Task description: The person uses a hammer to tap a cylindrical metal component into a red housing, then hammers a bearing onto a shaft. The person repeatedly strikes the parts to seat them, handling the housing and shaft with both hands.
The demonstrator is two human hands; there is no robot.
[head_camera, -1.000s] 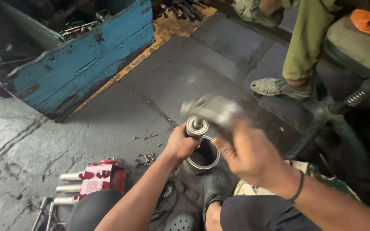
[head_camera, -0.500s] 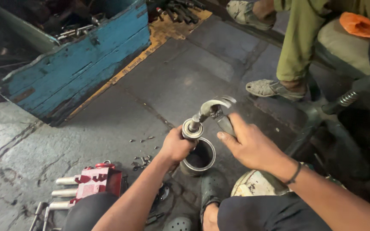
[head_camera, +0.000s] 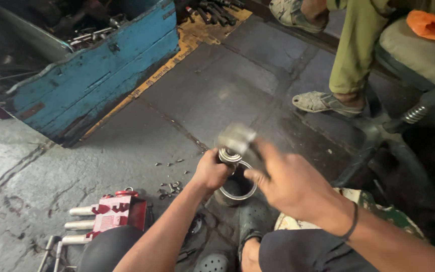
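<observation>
My left hand (head_camera: pixel 211 171) grips a small round metal part (head_camera: pixel 229 155) and holds it on the rim of a metal cylinder (head_camera: pixel 233 190) that stands on the concrete floor. My right hand (head_camera: pixel 290 184) is shut on a metal hammer-like tool; its blurred head (head_camera: pixel 235 137) hovers just above the round part. The tool's handle is hidden by my fingers. The cylinder is open at the top and dark inside.
A red tool with metal pegs (head_camera: pixel 111 214) lies at lower left, small nuts (head_camera: pixel 169 187) scattered nearby. A blue wooden box of tools (head_camera: pixel 91 75) stands at upper left. Another person's trouser leg and sandalled foot (head_camera: pixel 324 102) are at upper right, beside a seat (head_camera: pixel 411 48).
My right hand has brought the tool down from its raised position towards the round part. My left hand stays on the part at the cylinder's rim.
</observation>
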